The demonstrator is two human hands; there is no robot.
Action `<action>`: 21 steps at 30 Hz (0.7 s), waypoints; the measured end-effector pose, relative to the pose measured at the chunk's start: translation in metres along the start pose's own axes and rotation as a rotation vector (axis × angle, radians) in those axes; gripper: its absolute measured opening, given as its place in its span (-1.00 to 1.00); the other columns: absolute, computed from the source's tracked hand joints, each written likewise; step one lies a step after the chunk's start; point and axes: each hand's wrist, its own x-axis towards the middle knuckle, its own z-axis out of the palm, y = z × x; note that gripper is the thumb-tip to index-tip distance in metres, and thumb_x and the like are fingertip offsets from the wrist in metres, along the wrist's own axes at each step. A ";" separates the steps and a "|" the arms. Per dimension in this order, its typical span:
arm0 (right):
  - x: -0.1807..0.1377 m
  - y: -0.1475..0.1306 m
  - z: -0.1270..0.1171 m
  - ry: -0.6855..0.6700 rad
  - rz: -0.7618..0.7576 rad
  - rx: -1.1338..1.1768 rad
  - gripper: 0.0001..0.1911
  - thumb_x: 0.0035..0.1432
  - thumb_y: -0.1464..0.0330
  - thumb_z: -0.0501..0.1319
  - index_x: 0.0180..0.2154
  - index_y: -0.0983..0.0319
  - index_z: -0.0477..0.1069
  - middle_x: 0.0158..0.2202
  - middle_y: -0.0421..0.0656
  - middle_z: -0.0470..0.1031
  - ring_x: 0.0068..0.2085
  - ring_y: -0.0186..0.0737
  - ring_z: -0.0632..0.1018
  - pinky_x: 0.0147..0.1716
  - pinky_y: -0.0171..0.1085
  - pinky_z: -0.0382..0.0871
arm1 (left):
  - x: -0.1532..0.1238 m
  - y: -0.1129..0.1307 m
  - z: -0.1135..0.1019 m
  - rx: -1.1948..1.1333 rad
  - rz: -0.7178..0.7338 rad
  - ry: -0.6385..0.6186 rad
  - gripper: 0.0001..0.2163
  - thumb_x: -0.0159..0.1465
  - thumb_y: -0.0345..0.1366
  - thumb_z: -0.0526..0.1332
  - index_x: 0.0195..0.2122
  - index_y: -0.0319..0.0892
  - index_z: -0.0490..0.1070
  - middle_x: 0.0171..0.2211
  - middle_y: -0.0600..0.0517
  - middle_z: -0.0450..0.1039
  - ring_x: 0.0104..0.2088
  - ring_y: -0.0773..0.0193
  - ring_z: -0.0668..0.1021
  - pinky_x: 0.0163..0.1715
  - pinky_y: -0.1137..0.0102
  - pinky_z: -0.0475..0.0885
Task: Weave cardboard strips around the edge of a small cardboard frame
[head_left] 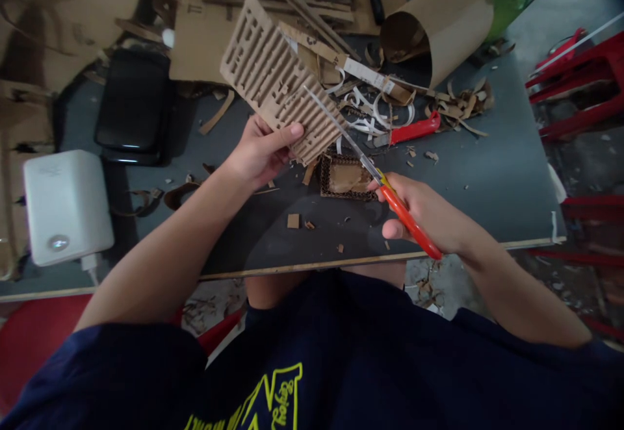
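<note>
Dark grey tabletop (497, 177) spreads before you, its pale front edge close to your lap, with red plastic furniture (585, 69) beyond its right end. Your left hand (263, 151) pinches the lower edge of a corrugated cardboard sheet (266, 60), thumb flat on the ridged face and the other fingers mostly hidden behind; the sheet is raised and tilted above the middle of the table. Your right hand (424, 209) holds scissors (373, 169) by their red and yellow handles, your thumb standing out beside the red one. Their blades slant up across the sheet's right part, though you cannot tell whether they bite into it. Below, between your hands, sits a small cardboard tray (341, 194) with a corrugated rim, and nearer you lies a little cardboard square (293, 221). Behind the scissors, a red-handled tool (414, 130) rests beside curled white strips (361, 102). Farther back is a cardboard tube (458, 21). On your left are a glossy black box (134, 99) and a white device (68, 206).
</note>
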 end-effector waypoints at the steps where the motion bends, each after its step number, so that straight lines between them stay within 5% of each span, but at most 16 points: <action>1: 0.000 0.000 0.000 -0.002 -0.010 -0.001 -0.22 -0.09 -0.41 0.16 -0.28 0.17 0.24 -0.26 -0.11 0.39 -0.34 -0.18 0.38 -0.32 -0.12 0.28 | 0.000 0.000 0.000 -0.012 -0.007 0.000 -0.61 -0.06 -0.08 0.60 -0.36 -0.13 0.50 -0.35 0.11 0.59 -0.31 0.26 0.65 -0.40 0.44 0.63; 9: 0.001 0.002 0.005 0.020 0.007 0.022 -0.28 -0.07 -0.34 0.24 -0.27 0.14 0.23 -0.21 -0.07 0.42 -0.18 0.00 0.48 -0.24 -0.07 0.36 | 0.001 -0.002 0.005 -0.046 0.017 0.044 -0.56 -0.09 -0.12 0.61 -0.24 -0.12 0.53 -0.24 0.06 0.63 0.00 0.01 0.64 -0.01 0.18 0.66; 16: -0.001 -0.004 0.009 0.067 -0.019 0.036 -0.29 -0.08 -0.28 0.31 -0.18 0.16 0.32 -0.19 -0.04 0.45 -0.09 0.10 0.51 -0.14 0.01 0.41 | -0.003 0.000 0.007 0.010 0.063 0.043 -0.65 0.00 -0.15 0.54 -0.28 -0.16 0.50 -0.27 0.03 0.60 0.05 -0.03 0.63 0.01 0.15 0.63; 21: -0.004 -0.007 0.012 0.097 -0.048 0.069 -0.24 -0.09 -0.31 0.28 -0.12 0.16 0.36 -0.18 -0.08 0.44 -0.28 -0.11 0.44 -0.28 -0.08 0.38 | -0.006 0.003 0.008 -0.041 0.090 -0.019 -0.60 -0.04 -0.15 0.57 -0.23 -0.14 0.52 -0.29 0.00 0.61 0.06 -0.09 0.61 0.08 0.10 0.60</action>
